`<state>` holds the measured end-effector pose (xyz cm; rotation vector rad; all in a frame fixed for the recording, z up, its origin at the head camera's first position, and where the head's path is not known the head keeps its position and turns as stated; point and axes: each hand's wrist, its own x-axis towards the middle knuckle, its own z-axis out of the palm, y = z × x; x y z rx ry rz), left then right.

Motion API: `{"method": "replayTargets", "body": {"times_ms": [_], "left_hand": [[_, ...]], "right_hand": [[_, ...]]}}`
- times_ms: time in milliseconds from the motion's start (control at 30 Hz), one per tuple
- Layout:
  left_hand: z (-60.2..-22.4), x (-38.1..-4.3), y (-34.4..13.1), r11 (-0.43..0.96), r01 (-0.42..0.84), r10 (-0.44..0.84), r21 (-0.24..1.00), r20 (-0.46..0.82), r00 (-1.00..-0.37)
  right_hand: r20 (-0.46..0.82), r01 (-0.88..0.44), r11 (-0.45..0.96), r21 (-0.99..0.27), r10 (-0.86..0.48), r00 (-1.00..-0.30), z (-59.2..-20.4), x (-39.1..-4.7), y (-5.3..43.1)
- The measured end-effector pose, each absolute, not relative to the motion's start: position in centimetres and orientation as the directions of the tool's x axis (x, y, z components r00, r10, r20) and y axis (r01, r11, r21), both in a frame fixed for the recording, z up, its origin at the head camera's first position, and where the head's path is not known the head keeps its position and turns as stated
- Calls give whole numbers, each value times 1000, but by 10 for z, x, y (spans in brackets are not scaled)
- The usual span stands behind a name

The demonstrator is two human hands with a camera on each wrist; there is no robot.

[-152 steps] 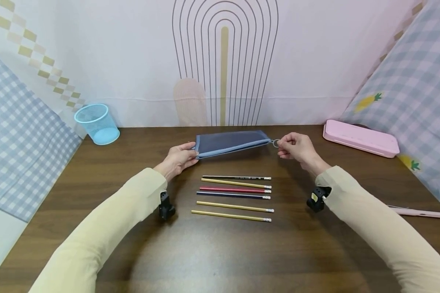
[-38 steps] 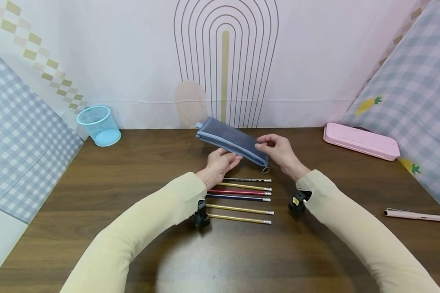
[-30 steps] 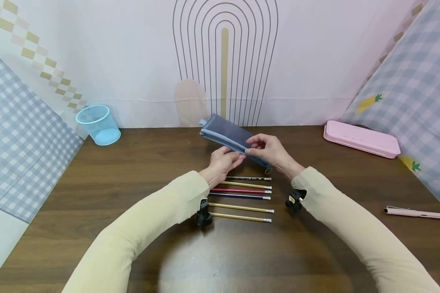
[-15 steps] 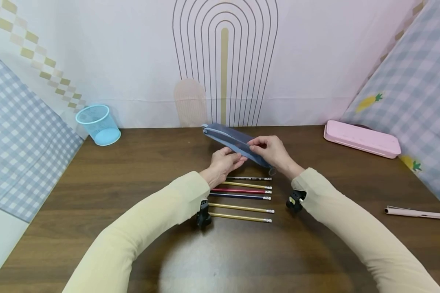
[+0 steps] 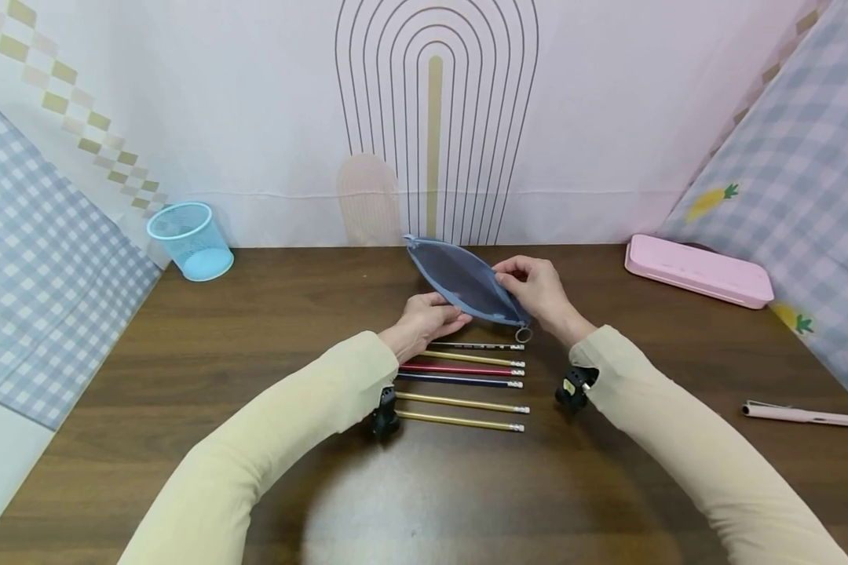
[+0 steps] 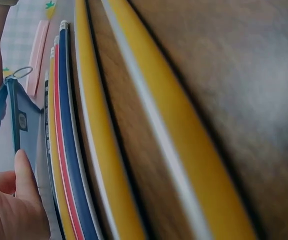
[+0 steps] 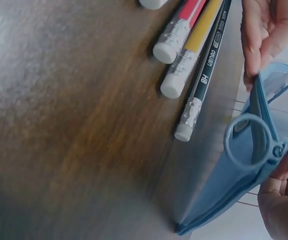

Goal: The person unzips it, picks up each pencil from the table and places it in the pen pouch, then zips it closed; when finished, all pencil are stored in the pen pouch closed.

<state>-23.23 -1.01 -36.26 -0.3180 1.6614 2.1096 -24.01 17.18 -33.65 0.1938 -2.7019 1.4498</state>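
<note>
A blue zippered pencil pouch (image 5: 462,282) is held tilted above the table, its mouth spread wide and facing the head camera. My left hand (image 5: 425,322) pinches the near rim from below, with the thumb along the outside in the left wrist view. With thumb and fingers, my right hand (image 5: 542,292) pinches the opposite rim. From the zipper's right end hangs a round pull ring (image 7: 227,142). Just in front of the pouch lie several pencils in a row: a black one (image 5: 477,346), a red one (image 5: 466,370), a dark blue one (image 5: 466,381) and gold ones (image 5: 466,403). The left hand and sleeve cover their left ends.
A light blue mesh pencil cup (image 5: 196,243) stands at the back left of the wooden table (image 5: 268,290). At the back right lies a pink case (image 5: 699,271). A pale pink pen (image 5: 805,413) lies near the right edge. Patterned cloth (image 5: 268,118) hangs behind.
The left hand has moved from the pouch's left end to its near rim, and the right hand from the pull ring to the opposite rim. The pouch has turned and its mouth has widened.
</note>
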Motion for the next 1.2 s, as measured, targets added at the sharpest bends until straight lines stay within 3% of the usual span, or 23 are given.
{"method": "replayTargets", "body": {"times_ms": [500,633,833,967,1200], "left_hand": [[-356,-237,-34,-1,-450,314,893,-427,-848],[-355,-236,-44,173,-342,366,924,-383,-848],[-359,-231,-54,465,-35,449,885,-270,-852],[-361,-226,-56,554,112,506,825,-227,-832],[-356,-228,-55,612,207,537,763,-210,-817]], "right_hand": [[90,-91,472,-877,-25,-996,-338,-242,178],[74,-72,471,-879,-15,-997,-338,-241,181],[46,-43,464,-885,-4,-999,-341,-238,182],[25,-24,471,-882,-5,-1000,-344,-235,184],[41,-34,462,-886,6,-999,-342,-237,185]]}}
